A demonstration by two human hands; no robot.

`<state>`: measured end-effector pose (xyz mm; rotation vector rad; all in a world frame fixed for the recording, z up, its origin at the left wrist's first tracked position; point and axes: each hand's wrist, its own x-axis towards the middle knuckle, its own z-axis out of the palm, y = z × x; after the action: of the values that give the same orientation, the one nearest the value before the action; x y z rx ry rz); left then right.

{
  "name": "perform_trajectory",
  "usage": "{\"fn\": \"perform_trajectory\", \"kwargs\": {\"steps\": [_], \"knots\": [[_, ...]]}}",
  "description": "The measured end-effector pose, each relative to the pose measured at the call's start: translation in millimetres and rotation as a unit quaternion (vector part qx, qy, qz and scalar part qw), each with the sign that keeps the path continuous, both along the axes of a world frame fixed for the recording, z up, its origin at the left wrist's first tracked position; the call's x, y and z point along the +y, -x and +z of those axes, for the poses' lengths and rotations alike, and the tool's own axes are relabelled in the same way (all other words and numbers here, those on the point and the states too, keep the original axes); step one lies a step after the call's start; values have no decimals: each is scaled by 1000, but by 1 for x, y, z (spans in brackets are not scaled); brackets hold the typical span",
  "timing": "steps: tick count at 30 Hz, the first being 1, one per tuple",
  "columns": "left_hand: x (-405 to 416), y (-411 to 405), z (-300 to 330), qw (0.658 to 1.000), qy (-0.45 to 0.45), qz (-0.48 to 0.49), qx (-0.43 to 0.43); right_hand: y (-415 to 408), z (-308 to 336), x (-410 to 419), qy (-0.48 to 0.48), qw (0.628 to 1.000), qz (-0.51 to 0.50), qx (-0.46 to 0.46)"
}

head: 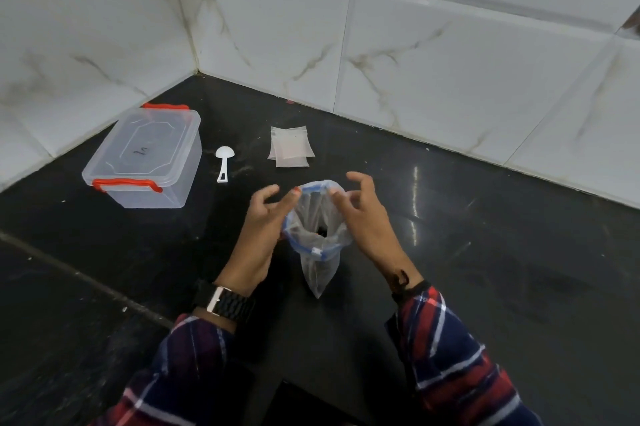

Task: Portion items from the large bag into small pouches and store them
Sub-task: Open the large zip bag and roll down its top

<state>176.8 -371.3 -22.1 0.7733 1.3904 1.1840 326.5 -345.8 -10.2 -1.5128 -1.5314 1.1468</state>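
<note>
Sleeves (pixel 450 356) nearest, both hands pinching the large bag (pixel 317 273) open at its rim.
My left hand (pixel 266 221) and right hand (pixel 367 217) each pinch the blue rim; the bag tapers to a narrow bottom over the dark counter (pixel 485 269), so letting go with one hand could let it slump and spill. Beyond lie the spoon (pixel 223 162), small pouches (pixel 291 146) and, far left, the lidded box (pixel 145 155).

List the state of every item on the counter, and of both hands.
large bag, upright, mouth open, held at its rim.
left hand, holds the bag's rim.
right hand, pinches the bag's rim.
plastic container, lid on.
white scoop, lying flat, untouched.
small pouches, stacked flat, apparently empty.
</note>
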Motion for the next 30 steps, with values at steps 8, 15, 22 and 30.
{"fn": "perform_trajectory", "kwargs": {"steps": [8, 15, 22, 30], "knots": [[-6, 2, -12, 929, -126, -37, 346, 4, -7, -15, -206, 942, 75, -253], [-3, 1, -4, 929, -78, -84, 353, 5, -8, -14, -220, 930, 55, -289], [-9, 5, 15, 984, 2, -162, 74, -4, -2, -4, -50, 991, 32, -123], [-3, 9, 4, 962, 55, -98, -247, -14, 7, 8, 205, 922, -34, 327]]}}
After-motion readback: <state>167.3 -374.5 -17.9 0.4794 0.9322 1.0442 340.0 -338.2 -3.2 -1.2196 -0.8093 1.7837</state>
